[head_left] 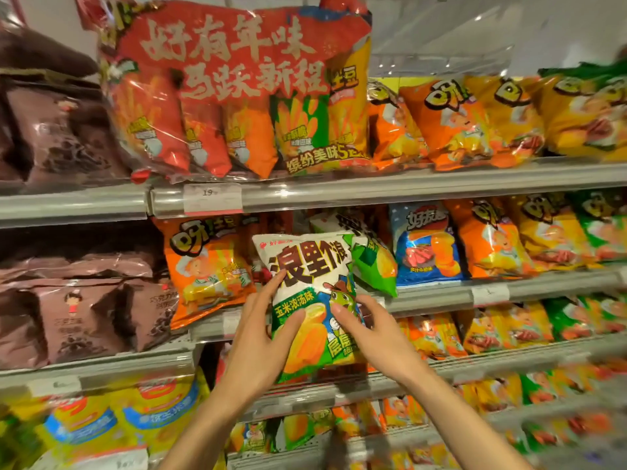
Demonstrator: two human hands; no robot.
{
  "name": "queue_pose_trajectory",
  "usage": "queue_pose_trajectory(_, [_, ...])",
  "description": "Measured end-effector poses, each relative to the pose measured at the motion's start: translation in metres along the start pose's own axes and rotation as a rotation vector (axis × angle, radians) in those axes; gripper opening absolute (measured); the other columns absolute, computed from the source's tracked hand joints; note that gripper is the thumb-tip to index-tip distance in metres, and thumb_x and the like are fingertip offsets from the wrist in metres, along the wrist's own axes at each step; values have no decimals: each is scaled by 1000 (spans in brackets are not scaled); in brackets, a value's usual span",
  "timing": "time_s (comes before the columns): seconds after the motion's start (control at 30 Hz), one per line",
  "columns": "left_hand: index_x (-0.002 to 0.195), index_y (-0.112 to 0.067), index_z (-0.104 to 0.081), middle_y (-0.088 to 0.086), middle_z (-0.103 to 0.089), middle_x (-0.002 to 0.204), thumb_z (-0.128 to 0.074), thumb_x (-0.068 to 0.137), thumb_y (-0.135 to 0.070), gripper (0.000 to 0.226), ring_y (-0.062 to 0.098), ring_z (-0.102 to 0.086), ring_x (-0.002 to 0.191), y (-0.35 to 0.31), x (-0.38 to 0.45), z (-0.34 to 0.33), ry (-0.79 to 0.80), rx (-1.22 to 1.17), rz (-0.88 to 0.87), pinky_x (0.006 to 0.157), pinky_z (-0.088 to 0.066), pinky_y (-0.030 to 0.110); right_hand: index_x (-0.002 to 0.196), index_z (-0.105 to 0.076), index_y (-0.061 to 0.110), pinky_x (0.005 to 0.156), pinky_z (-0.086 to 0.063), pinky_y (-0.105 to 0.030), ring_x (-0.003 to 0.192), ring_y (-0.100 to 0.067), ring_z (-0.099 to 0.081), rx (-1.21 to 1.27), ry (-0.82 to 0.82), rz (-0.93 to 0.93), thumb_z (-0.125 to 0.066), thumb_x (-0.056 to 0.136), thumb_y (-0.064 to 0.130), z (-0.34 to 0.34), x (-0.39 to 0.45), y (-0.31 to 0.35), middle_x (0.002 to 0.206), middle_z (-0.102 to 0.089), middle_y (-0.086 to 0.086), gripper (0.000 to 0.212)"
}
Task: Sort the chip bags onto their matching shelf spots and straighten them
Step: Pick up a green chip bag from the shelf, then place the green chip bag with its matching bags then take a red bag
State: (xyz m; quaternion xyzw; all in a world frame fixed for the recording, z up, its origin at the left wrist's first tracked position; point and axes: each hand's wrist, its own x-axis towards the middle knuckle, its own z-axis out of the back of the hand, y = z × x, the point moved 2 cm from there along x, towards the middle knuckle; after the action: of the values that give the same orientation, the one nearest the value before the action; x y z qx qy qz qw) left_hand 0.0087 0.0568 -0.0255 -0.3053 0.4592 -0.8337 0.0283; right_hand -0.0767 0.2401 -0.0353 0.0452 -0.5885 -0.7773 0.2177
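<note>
A: Head view, the only one. Where's the task bag?

B: White-and-green chip bag, upright, held in front of the second shelf's edge, just ahead of a matching green-and-white bag that leans tilted behind it. Probably being lined up with its own kind.

A: Hands?

B: Left hand grips the bag's left edge, thumb across the front, fingers up the side. Right hand pinches the lower right, thumb on the front, other fingers curled round the edge. Both sides held so it stays square-faced, I'd say.

A: Neighbours?

B: Orange bag just left, sagging over the shelf lip, likely needs straightening. Blue bag to the right. Big red multipack on the shelf above. Brown bags far left.

A: Seated yet?

B: No, its bottom hangs below the shelf lip.
</note>
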Motion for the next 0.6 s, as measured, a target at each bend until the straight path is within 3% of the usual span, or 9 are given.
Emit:
queue_pose_trajectory(0.1, [143, -55, -35, -40, -38, 124, -64, 92, -41, 60, -28, -38, 114, -14, -8, -30, 66, -70, -10, 96, -42, 18, 107, -62, 33, 66, -43, -3, 90, 7, -67, 24, -61, -53, -65, 90, 49, 31, -22, -12, 95, -72, 23, 24])
queue_pose_trajectory(0.2, [142, -56, -34, -33, -40, 130, -64, 93, -39, 59, -26, -41, 114, -34, -14, -64, 140, -137, -30, 85, -45, 7, 106, -62, 33, 65, -44, -3, 88, 7, -67, 22, -114, -72, -66, 90, 47, 72, -43, -19, 95, -71, 23, 22])
queue_pose_trajectory(0.3, [139, -60, -35, -31, -41, 132, -65, 92, -39, 59, -11, -48, 121, -60, -16, -103, 199, -170, -53, 97, -51, 27, 113, -60, 30, 63, -45, -4, 81, 12, -67, 31, -155, -82, -65, 93, 42, 116, -60, -25, 99, -70, 18, 24])
queue_pose_trajectory(0.37, [139, -59, -36, -37, -38, 129, -66, 92, -38, 60, -18, -43, 120, -80, -17, -133, 216, -157, -92, 96, -48, 25, 118, -59, 28, 64, -47, -6, 80, 12, -67, 44, -187, -85, -65, 92, 45, 148, -71, -33, 101, -71, 15, 32])
queue_pose_trajectory(0.43, [138, -59, -36, -39, -37, 128, -67, 91, -37, 61, -25, -37, 119, -100, -20, -166, 227, -145, -133, 92, -44, 17, 120, -60, 29, 75, -55, -17, 89, 4, -70, 34, -206, -81, -66, 88, 52, 184, -82, -41, 105, -74, 10, 40])
queue_pose_trajectory(0.5, [138, -59, -37, -38, -39, 128, -68, 90, -36, 61, -23, -38, 121, -120, -23, -203, 245, -165, -144, 98, -47, 24, 122, -61, 29, 84, -57, -27, 93, -1, -72, 25, -226, -106, -67, 84, 58, 225, -94, -53, 107, -75, 8, 48])
queue_pose_trajectory(0.57, [141, -55, -38, -36, -41, 130, -69, 90, -37, 62, -21, -39, 122, -145, -29, -247, 261, -167, -156, 105, -46, 35, 117, -60, 32, 78, -52, -11, 86, 13, -67, 27, -247, -119, -66, 85, 55, 271, -107, -66, 100, -72, 17, 41])
queue_pose_trajectory(0.6, [142, -53, -39, -35, -41, 131, -69, 90, -36, 62, -22, -38, 122, -158, -32, -271, 264, -163, -171, 108, -43, 33, 112, -57, 35, 72, -46, -3, 82, 21, -61, 8, -256, -127, -64, 88, 52, 297, -115, -75, 99, -66, 23, 30])
